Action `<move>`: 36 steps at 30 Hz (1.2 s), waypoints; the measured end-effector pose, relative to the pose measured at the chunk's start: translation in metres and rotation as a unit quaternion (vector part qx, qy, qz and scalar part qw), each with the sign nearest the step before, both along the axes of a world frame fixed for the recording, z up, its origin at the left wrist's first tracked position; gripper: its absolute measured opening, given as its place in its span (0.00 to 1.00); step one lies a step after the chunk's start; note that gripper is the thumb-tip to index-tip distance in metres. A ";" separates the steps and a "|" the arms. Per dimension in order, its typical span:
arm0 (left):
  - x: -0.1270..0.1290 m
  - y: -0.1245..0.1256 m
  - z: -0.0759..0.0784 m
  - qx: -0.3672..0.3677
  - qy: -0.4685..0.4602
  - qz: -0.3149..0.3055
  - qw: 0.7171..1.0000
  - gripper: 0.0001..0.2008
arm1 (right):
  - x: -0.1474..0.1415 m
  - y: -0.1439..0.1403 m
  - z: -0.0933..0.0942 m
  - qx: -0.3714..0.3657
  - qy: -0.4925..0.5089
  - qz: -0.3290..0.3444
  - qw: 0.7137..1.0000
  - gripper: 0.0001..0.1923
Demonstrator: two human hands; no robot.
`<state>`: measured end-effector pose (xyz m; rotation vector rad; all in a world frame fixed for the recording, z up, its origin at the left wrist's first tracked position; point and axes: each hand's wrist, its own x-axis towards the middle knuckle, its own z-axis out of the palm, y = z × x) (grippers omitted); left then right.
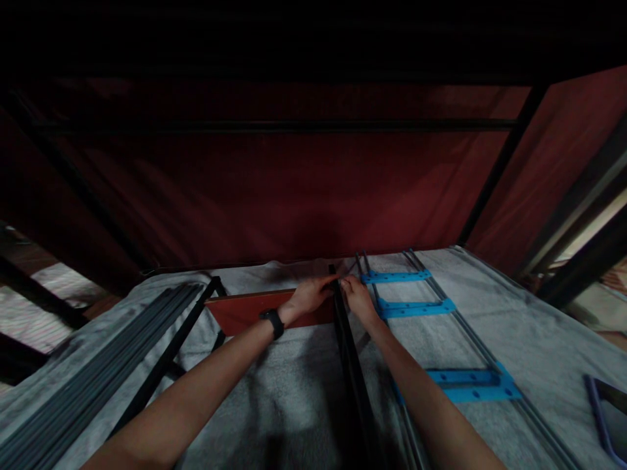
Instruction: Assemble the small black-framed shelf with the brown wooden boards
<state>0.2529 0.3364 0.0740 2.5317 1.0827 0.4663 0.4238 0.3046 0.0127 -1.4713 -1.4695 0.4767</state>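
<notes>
A reddish-brown wooden board stands on edge between two black metal frame bars, lying on a pale blanket. At the board's right end, my left hand is closed around the joint, its index finger reaching over the top of the right black bar. A dark watch is on my left wrist. Just across the bar, my right hand has its fingers curled and pinched together against the bar's right side. Whatever small thing those fingertips may hold is hidden.
Several grey rods lie bundled at left, beside the left black bar. On the right, metal tubes run through blue brackets. A phone lies at the lower right. Behind hangs a dark red cloth with a black crossbar.
</notes>
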 end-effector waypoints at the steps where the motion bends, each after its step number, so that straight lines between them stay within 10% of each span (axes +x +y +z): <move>1: 0.000 0.000 0.000 0.001 -0.001 0.000 1.000 0.24 | 0.000 0.001 0.001 -0.008 -0.007 -0.006 1.000 0.13; 36: 0.000 -0.002 0.003 0.000 0.009 0.013 1.000 0.24 | -0.006 -0.006 0.007 -0.004 0.019 0.006 1.000 0.13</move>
